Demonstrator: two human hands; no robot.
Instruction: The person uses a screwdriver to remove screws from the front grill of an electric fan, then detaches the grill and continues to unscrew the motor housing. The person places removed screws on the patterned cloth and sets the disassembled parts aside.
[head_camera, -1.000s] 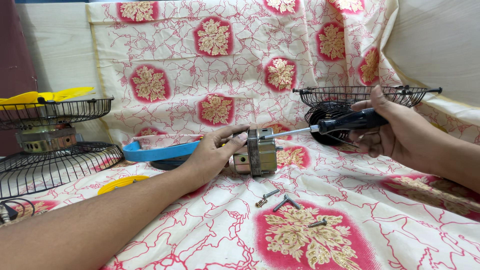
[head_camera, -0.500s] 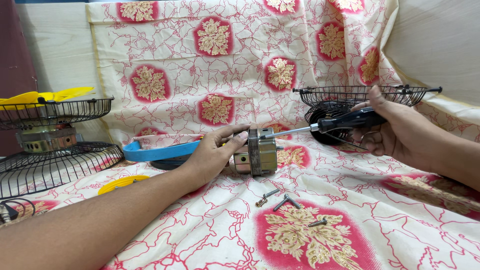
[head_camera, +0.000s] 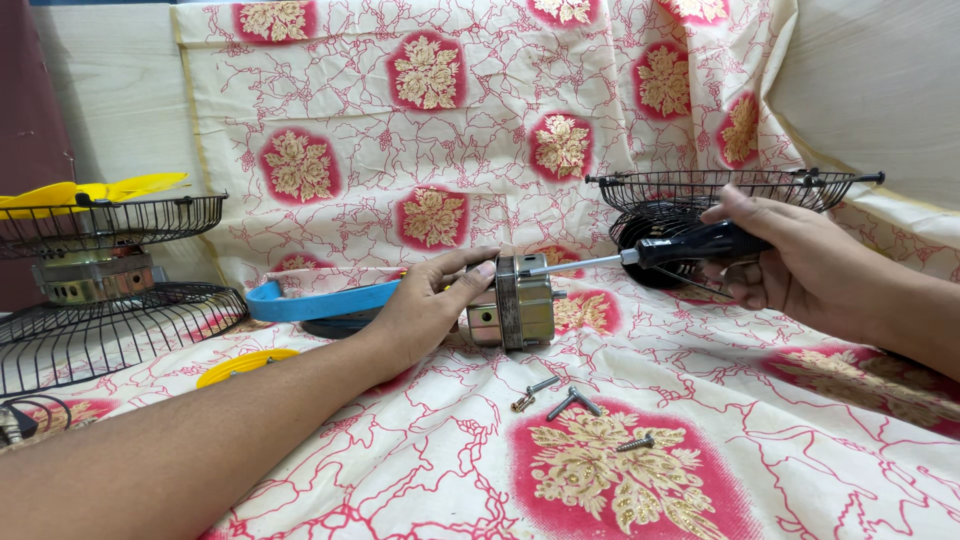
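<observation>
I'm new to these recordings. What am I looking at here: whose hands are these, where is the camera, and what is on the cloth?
The single picture comes from a camera worn on a person's head, looking down at their own two bare hands. There is no machine. The left hand steadies a small metal motor standing on a flowered cloth. The right hand grips a black-handled screwdriver whose tip meets the top of the motor. In front of the motor lie a few loose screws. Behind the left hand lies a blue plastic piece, and a yellow part sits nearer the arm. A black wire grille is behind the right hand. At far left are more wire grilles, a second motor and a yellow fan blade.
</observation>
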